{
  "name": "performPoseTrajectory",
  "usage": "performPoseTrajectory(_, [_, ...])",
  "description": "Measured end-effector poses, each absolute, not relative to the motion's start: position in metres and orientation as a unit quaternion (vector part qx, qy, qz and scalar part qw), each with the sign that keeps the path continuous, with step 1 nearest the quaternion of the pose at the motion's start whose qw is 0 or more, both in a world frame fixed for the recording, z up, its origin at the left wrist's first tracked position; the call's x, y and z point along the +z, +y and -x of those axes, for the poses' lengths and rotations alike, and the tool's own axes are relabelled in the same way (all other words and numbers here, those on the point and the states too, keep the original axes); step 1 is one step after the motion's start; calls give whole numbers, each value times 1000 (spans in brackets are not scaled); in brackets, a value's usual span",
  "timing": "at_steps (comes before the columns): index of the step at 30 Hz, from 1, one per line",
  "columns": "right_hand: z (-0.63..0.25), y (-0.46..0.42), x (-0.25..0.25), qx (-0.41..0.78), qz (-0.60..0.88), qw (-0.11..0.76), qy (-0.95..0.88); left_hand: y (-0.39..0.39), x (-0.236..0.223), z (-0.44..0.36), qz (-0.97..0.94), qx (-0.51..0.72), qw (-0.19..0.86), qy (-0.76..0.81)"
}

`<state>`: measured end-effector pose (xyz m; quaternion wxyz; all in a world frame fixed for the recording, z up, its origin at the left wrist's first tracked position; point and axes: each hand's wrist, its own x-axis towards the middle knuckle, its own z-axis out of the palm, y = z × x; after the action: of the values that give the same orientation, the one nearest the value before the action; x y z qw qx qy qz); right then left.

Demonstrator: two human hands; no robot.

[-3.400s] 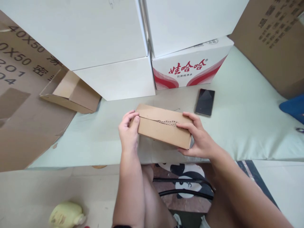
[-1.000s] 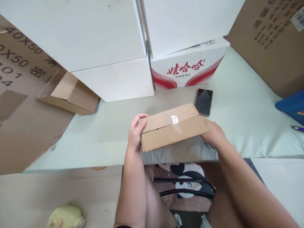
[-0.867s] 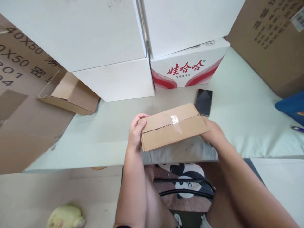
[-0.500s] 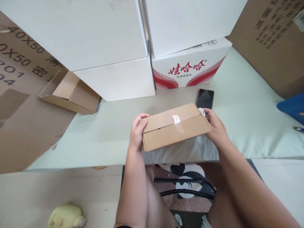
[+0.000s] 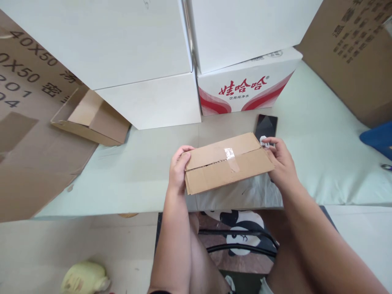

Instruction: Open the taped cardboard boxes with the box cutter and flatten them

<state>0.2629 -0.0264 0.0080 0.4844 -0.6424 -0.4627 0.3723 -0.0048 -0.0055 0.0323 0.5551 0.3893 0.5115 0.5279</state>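
A flat brown cardboard box (image 5: 226, 161) is held over the near part of the table, its top seam crossed by a strip of clear tape (image 5: 231, 159). My left hand (image 5: 179, 169) is closed round the box's left end, thumb on top. At the right end, my right hand (image 5: 280, 161) has its fingers bent round a small white object (image 5: 265, 142), too small and partly covered to name. The lower part of that hand is against the box's right edge. Just behind it lies a dark phone (image 5: 266, 126).
Stacked white boxes (image 5: 147, 98) and a red-and-white water carton (image 5: 248, 92) stand at the back. Large brown cartons (image 5: 358, 73) flank the pale green tabletop (image 5: 147, 175), with a small open cardboard box (image 5: 94, 118) on the left. A yellow bottle (image 5: 84, 277) lies on the floor.
My right hand's fingers have lifted slightly at the box's right end, and the white object shows more and sits a little farther right. The left hand keeps its hold.
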Motion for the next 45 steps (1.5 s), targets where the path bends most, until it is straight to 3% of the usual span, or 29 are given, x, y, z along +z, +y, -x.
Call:
performPoseTrajectory(19, [-261,-29,16,390,648,511,-408,-5,33,3,-393,523,545,525])
performPoseTrajectory(25, [-263,-27,26,440,627,577,-284,-5,32,3,-387,527,549,521])
performPoseTrajectory(32, [-270,-28,32,513,556,599,-263,-5,32,2,-390,526,547,522])
performPoseTrajectory(39, [-278,-28,18,478,510,662,-271,-5,33,1,-390,528,545,521])
performPoseTrajectory(45, [-278,-28,15,447,545,623,-341,-5,34,0,-384,528,548,523])
